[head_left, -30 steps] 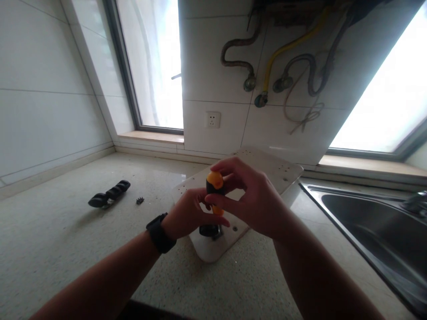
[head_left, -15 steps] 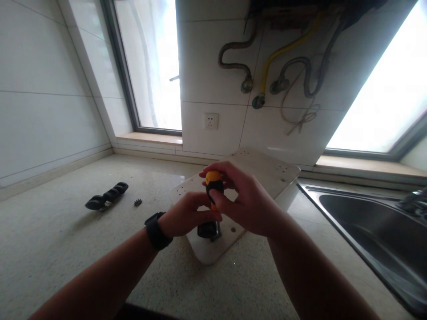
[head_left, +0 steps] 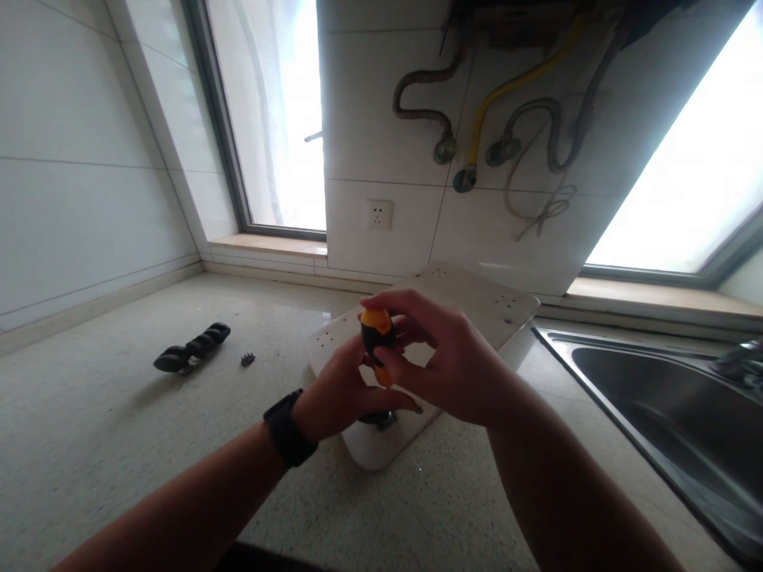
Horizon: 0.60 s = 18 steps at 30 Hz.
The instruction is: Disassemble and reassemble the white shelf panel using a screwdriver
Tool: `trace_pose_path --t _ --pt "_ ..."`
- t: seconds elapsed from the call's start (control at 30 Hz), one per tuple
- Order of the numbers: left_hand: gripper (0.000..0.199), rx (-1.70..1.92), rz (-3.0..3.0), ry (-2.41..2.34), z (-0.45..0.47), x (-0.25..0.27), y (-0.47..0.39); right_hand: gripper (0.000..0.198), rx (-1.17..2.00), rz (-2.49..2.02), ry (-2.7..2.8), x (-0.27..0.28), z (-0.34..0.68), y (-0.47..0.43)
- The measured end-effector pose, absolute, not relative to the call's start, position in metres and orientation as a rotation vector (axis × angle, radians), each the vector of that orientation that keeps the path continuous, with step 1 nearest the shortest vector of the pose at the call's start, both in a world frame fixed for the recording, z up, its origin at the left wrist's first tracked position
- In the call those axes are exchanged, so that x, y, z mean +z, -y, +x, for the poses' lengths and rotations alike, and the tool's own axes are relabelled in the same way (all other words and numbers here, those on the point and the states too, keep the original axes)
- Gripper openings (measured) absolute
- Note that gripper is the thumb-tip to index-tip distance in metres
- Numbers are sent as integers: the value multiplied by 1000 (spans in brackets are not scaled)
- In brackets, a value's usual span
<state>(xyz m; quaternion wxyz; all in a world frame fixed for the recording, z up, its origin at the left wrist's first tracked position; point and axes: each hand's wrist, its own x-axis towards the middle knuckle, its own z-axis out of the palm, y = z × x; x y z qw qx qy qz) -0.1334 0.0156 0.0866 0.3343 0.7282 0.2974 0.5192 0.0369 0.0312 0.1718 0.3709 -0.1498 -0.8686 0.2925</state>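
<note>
A dark wristwatch (head_left: 291,429) encircles the left wrist, above the pale speckled tabletop (head_left: 179,445). The left hand (head_left: 339,389) is positioned at the lower end of the orange-and-black tool handle (head_left: 377,330), thumb extended below it toward the right; the other fingertips are hidden, so whether they grip anything cannot be told. The right hand (head_left: 450,357) pinches the tool handle, with the thumb on the near side and the fingers curled over the top and far side. The handle stands nearly upright, its top leaning slightly left, over the near corner of the white board (head_left: 370,451). A black part (head_left: 374,418) is seated on that corner, just below the left thumb (mostly covered by the hand). The board lies flat and obliquely on the tabletop, with groups of small holes at its other corners. To the left, a row of black casters (head_left: 194,347) rests on the tabletop, well apart from the board; a small pile of dark screws (head_left: 247,359) lies just beside the row. To the right, a steel sink (head_left: 644,405) is set into the surface, with a faucet (head_left: 739,361) at its far edge. On the tiled wall behind are a socket (head_left: 379,214), a yellow pipe (head_left: 492,99) and a looped cord (head_left: 551,208). A bright window (head_left: 268,119) occupies the left background.
</note>
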Motion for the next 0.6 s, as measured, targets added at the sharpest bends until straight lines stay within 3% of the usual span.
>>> trace_pose_path --t 0.17,0.4,0.6 --pt "35 1205 1883 -598 -148 93 -20 47 795 -347 2230 174 42 -37" --pt "22 1180 1864 -697 -155 86 -24 40 444 -395 2254 173 39 -33" --pt "35 1331 1857 -815 -144 88 -16 44 408 -411 2228 174 36 -26"
